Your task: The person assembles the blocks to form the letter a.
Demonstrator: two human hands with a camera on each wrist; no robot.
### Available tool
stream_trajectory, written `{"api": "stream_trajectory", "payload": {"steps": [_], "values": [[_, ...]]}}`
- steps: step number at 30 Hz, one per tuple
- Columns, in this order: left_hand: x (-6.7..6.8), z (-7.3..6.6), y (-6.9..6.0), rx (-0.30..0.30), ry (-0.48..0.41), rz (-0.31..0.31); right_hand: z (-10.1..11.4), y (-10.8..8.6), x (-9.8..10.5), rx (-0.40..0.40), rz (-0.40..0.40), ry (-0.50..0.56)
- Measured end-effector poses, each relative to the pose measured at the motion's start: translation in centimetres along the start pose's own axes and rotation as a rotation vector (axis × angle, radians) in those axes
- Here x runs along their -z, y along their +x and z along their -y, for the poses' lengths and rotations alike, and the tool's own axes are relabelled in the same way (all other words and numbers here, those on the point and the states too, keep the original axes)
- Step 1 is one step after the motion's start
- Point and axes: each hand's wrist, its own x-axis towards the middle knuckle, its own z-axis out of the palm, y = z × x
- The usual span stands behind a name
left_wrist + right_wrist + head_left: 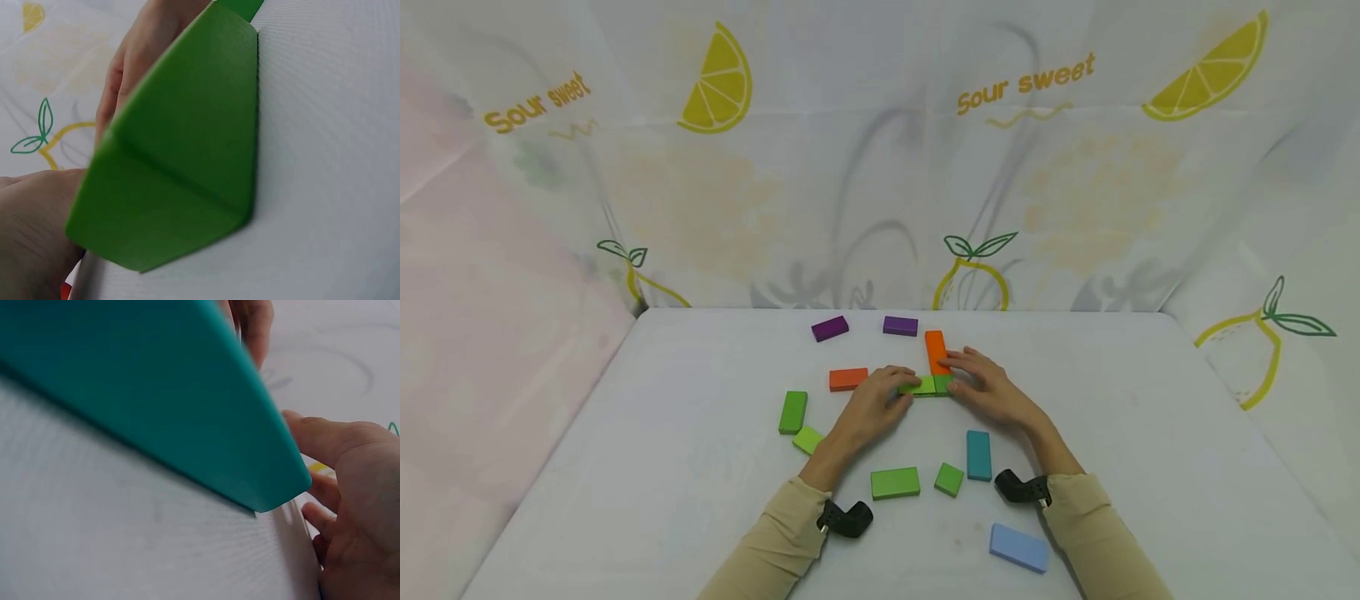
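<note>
Beyond the middle of the table, a light green block (925, 385) lies end to end with a small green block (943, 385). An orange block (936, 352) stretches away behind them. My left hand (874, 403) pinches the light green block's left end between fingers and thumb. The right hand (992, 392) has fingertips at the orange block's right side and its thumb by the small green block. In the left wrist view a green block (181, 131) hides much of the hands. A teal block (156, 394) covers part of the right wrist view.
Two purple blocks (900, 326) lie at the back. A red-orange block (847, 379) and a green block (793, 412) are left. Nearer are another green block (895, 483), a green square block (949, 479), the teal block (978, 455) and a light blue block (1018, 547).
</note>
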Motion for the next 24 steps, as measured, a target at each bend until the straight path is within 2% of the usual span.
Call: {"api": "stream_trajectory", "payload": {"steps": [8, 18, 21, 24], "values": [[0.2, -0.2, 0.2, 0.021, 0.001, -0.01, 0.4, -0.1, 0.3, -0.056, -0.002, 0.041], [0.9, -0.9, 0.4, -0.018, 0.044, -0.077, 0.0, -0.1, 0.2, -0.064, -0.002, 0.052], [1.6, -0.8, 0.4, 0.011, 0.039, -0.082, 0.0, -0.1, 0.2, -0.059, -0.001, 0.055], [2.3, -0.2, 0.3, 0.044, 0.035, -0.101, 0.0, -0.2, 0.2, -0.05, -0.001, 0.057]]}}
